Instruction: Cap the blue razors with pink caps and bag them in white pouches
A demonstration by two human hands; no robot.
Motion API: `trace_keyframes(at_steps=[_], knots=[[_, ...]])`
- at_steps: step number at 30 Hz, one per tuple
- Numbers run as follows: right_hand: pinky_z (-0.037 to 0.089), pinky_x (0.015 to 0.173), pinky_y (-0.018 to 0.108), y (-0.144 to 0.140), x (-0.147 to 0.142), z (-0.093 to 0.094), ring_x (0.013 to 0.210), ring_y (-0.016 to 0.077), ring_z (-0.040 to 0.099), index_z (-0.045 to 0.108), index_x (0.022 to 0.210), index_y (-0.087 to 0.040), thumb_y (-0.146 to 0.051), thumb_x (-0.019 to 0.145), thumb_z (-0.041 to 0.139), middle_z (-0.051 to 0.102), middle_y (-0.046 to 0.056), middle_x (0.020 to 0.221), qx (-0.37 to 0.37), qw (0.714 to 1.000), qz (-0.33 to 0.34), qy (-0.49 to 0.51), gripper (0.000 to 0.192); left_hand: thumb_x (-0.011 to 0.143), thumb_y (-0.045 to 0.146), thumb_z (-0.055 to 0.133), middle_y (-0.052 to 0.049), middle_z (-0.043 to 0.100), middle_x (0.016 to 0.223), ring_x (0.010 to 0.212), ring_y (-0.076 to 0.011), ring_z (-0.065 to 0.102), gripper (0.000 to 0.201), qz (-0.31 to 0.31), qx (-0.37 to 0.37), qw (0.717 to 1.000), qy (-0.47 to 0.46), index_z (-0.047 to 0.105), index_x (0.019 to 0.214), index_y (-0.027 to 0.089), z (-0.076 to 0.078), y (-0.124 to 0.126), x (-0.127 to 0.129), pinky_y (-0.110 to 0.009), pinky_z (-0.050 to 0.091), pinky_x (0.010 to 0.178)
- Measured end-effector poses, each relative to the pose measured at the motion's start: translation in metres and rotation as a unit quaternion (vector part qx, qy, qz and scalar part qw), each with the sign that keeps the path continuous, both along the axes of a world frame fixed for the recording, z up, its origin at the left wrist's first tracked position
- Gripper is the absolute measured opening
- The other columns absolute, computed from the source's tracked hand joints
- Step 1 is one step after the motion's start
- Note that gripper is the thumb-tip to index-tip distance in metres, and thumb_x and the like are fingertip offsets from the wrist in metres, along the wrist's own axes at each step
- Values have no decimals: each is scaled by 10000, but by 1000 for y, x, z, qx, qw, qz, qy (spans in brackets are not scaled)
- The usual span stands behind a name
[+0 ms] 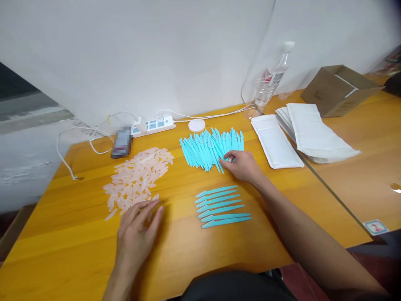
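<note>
Head view, left to right: on the yellow worktop [78,234] the left hand [136,234] lies flat and empty, fingers spread, its tips at the near edge of a loose heap of pale pink caps [138,175] — none of these looks sorted out yet. Right of that hand, seven turquoise plastic pieces lie side by side in a neat row [221,206], apparently the share already laid out. Behind the row sits the far bigger turquoise pile [211,148], so most pieces remain to be taken. The right hand [242,165] rests on the pile's near edge, its grip pinched nearly closed on what seems to be one turquoise piece, though the fingertips hide the contact. Farther right lie white padded envelopes [300,133], flat and seemingly unfilled, beside an open cardboard box [338,90].
</note>
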State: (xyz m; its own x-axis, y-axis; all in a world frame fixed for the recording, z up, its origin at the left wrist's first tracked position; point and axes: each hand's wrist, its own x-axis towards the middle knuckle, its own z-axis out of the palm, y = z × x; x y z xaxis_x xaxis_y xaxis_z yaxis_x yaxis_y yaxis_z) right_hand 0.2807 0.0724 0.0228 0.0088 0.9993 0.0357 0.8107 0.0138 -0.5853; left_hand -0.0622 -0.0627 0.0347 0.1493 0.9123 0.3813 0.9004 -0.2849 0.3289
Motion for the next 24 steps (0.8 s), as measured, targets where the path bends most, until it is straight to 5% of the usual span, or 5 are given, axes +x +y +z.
trace_keyframes(at_steps=[5,13,19,24], knots=[[427,716,291,7,-11,-5,779,209,663,764,893,-193,-389,859,658,762,64,845,-28,998,6,-53,225,952,445,572,-38,735,1090,879,-223,717,298,123,-123,980,99,745,1101,253,-11,-5,-28,-312,501,711],[456,767,322,20,-14,0,890,271,695,740,929,-181,-448,851,655,771,98,874,-37,995,-52,-82,290,943,429,531,-32,762,1012,863,-216,725,313,129,-170,975,62,724,1110,247,-11,0,-29,-296,500,697],[462,740,290,29,-12,-3,889,246,713,753,820,-200,-342,855,616,781,83,888,-70,994,-44,-68,200,923,503,563,-61,753,1052,839,-207,708,393,112,-125,981,-95,727,1137,217,-4,5,-25,-317,532,768],[473,791,319,28,-13,-1,971,282,706,754,983,-172,-343,875,590,781,129,986,-54,991,-44,-118,260,891,494,632,-70,753,1027,887,-207,700,364,73,-165,951,-251,743,1078,202,3,20,3,-322,547,821]])
